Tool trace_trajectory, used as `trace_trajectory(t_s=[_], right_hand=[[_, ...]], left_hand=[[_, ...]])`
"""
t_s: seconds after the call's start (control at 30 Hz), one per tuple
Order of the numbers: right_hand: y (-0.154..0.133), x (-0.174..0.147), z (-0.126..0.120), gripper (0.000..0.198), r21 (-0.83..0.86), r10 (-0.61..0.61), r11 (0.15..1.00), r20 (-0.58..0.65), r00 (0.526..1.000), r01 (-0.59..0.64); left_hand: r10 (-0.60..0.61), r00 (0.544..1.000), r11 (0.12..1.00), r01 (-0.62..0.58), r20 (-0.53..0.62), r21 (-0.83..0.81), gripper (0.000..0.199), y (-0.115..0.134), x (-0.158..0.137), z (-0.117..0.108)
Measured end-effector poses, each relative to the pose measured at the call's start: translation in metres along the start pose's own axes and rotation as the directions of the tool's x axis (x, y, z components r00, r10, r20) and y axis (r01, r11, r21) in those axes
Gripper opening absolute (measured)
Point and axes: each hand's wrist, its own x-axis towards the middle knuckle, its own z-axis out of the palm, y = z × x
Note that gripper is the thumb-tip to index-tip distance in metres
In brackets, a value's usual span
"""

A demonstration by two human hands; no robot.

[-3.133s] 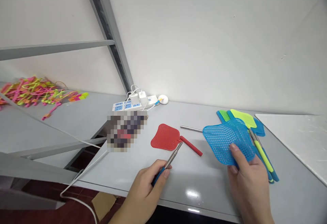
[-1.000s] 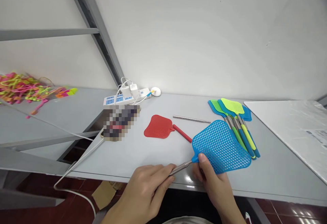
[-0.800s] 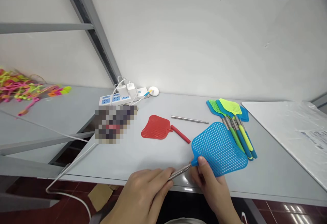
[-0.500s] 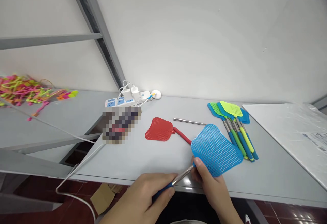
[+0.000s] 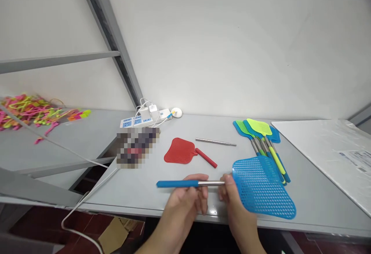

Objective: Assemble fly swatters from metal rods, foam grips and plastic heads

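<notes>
A blue fly swatter (image 5: 263, 188) lies sideways above the table's front edge, its mesh head to the right and its blue grip to the left. My right hand (image 5: 239, 207) pinches the metal shaft just below the head. Behind the blue grip, my left hand (image 5: 185, 204) has loosely curled fingers apart, with no finger wrapped over the front of the grip; contact is hard to judge. Beyond my hands lie a red swatter head (image 5: 180, 151) with a separate-looking red grip (image 5: 206, 158) by its neck, and a loose metal rod (image 5: 216, 142).
Several blue, green and yellow swatters (image 5: 261, 126) are piled at right, partly behind the held head. A white wrapped panel (image 5: 327, 146) lies farther right. Leftward are a power strip (image 5: 145, 118), a blurred-out item (image 5: 137, 148), a white cable (image 5: 72, 207) and colourful cords (image 5: 29, 111).
The blue swatter has turned from slanting to nearly level, and its head has moved right and down. My left hand has loosened from around the grip. My right hand still pinches the shaft.
</notes>
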Motion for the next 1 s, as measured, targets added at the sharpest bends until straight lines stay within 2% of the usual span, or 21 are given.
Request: trace_trajectory(t_s=[0.03, 0.1, 0.2, 0.27, 0.37, 0.43, 0.47, 0.57, 0.63, 0.7, 0.77, 0.87, 0.93, 1.0], right_hand=[[-0.006, 0.001, 0.004, 0.035, -0.036, -0.021, 0.999, 0.043, 0.999, 0.023], [-0.02, 0.006, 0.01, 0.038, -0.041, -0.076, 0.996, 0.128, 0.989, 0.082], [-0.045, 0.02, 0.01, 0.038, 0.036, -0.18, 0.984, 0.214, 0.96, 0.176], [-0.057, 0.032, 0.0, 0.037, 0.049, -0.212, 0.977, 0.247, 0.946, 0.206], [-0.062, 0.045, -0.03, 0.041, 0.057, -0.209, 0.978, 0.195, 0.958, 0.202], [-0.058, 0.051, -0.053, 0.044, 0.092, -0.176, 0.982, 0.129, 0.976, 0.165], [-0.055, 0.054, -0.064, 0.046, 0.114, -0.155, 0.983, 0.108, 0.982, 0.143], [-0.049, 0.058, -0.081, 0.046, 0.178, -0.109, 0.98, 0.113, 0.988, 0.088], [-0.051, 0.059, -0.082, 0.044, 0.206, -0.098, 0.976, 0.135, 0.986, 0.069], [-0.057, 0.058, -0.078, 0.043, 0.237, -0.096, 0.97, 0.14, 0.985, 0.061], [-0.066, 0.055, -0.071, 0.042, 0.298, -0.108, 0.952, 0.129, 0.986, 0.066], [-0.072, 0.041, -0.058, 0.04, 0.39, -0.146, 0.917, 0.135, 0.98, 0.083], [-0.068, 0.027, -0.048, 0.035, 0.345, -0.175, 0.935, 0.246, 0.953, 0.083], [-0.058, 0.013, -0.037, 0.031, 0.243, -0.163, 0.968, 0.43, 0.888, 0.059]], left_hand=[[0.013, 0.999, 0.999, -0.011, -0.044, 0.044, 0.03, -0.005, 0.005, 0.012], [0.113, 0.987, 0.99, -0.103, -0.114, 0.093, 0.027, -0.009, 0.017, 0.036], [0.301, 0.949, 0.949, -0.288, -0.09, 0.129, 0.03, -0.007, 0.034, 0.069], [0.386, 0.917, 0.919, -0.372, -0.105, 0.131, 0.033, -0.004, 0.038, 0.079], [0.477, 0.826, 0.878, -0.461, -0.3, 0.126, 0.035, 0.0, 0.028, 0.071], [0.533, 0.723, 0.839, -0.518, -0.44, 0.164, 0.034, 0.001, 0.014, 0.053], [0.558, 0.682, 0.822, -0.534, -0.473, 0.201, 0.033, 0.002, 0.007, 0.043], [0.613, 0.624, 0.786, -0.547, -0.485, 0.289, 0.032, 0.006, -0.013, 0.021], [0.651, 0.601, 0.755, -0.574, -0.464, 0.318, 0.031, 0.01, -0.022, 0.017], [0.691, 0.591, 0.722, -0.601, -0.417, 0.344, 0.031, 0.014, -0.026, 0.02], [0.701, 0.604, 0.713, -0.608, -0.378, 0.351, 0.032, 0.016, -0.028, 0.025], [0.667, 0.61, 0.741, -0.6, -0.428, 0.301, 0.032, 0.012, -0.028, 0.034], [0.627, 0.632, 0.772, -0.584, -0.455, 0.253, 0.031, 0.005, -0.029, 0.039], [0.586, 0.686, 0.804, -0.557, -0.431, 0.206, 0.032, -0.004, -0.028, 0.042]])
